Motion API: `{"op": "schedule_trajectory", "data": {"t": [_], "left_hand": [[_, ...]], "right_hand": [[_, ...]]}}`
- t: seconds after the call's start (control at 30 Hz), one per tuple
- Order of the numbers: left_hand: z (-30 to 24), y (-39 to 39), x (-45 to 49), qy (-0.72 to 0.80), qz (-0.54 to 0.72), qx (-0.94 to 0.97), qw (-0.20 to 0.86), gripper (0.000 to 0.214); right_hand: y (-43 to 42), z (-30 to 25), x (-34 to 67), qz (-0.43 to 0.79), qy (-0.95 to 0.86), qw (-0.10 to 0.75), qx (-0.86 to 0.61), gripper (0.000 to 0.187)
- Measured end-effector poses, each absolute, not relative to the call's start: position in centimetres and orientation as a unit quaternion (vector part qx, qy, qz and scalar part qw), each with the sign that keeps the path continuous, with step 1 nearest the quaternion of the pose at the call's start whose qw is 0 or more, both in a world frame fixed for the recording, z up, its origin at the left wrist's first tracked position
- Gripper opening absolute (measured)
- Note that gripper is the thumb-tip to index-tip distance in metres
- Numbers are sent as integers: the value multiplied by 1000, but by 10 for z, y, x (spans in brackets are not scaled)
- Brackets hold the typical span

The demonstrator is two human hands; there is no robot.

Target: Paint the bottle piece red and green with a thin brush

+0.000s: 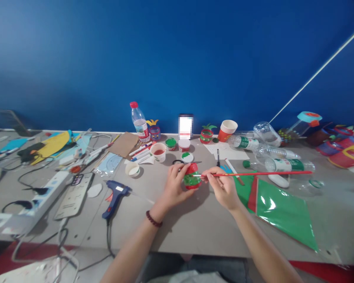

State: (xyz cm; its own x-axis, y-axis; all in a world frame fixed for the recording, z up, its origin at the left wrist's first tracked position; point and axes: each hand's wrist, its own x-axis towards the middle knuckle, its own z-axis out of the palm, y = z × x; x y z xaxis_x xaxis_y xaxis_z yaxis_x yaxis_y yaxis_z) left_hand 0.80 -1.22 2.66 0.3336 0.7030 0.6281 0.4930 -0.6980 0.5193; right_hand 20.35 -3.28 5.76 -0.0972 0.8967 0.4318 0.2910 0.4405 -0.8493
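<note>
My left hand (175,182) is closed around a small cup-like piece painted red and green (191,179), tilted above the table. In my right hand (222,188) is a long red-handled paintbrush (262,173), pinched near its bristle end. The brush tip meets the painted surface, or lies just in front of it. Behind the hands stand an open pot of green paint (170,144), a paint jar (184,145) and a lid smeared with green (187,157). A paper cup of reddish liquid (158,152) is to the left. A similar finished-looking red and green piece (206,136) stands by the wall.
A blue glue gun (116,196) lies left, its cord running off the front edge. Farther left are a power strip (44,198) and cables. Green sheets in a plastic sleeve (286,212) and several plastic bottles (289,165) lie right. A phone (185,127) leans against the blue wall.
</note>
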Motion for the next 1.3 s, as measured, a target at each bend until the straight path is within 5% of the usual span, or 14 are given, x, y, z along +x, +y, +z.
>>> {"op": "schedule_trajectory", "data": {"t": [0.53, 0.83, 1.3], "left_hand": [[31, -13, 5, 372, 450, 802, 126, 72], [27, -12, 8, 365, 448, 808, 114, 71], [26, -12, 7, 356, 474, 799, 105, 73]], "right_hand": [[-29, 57, 220, 204, -689, 520, -462, 20], [-35, 58, 205, 292, -667, 532, -433, 20], [-32, 53, 215, 224, -687, 530, -444, 16]]}}
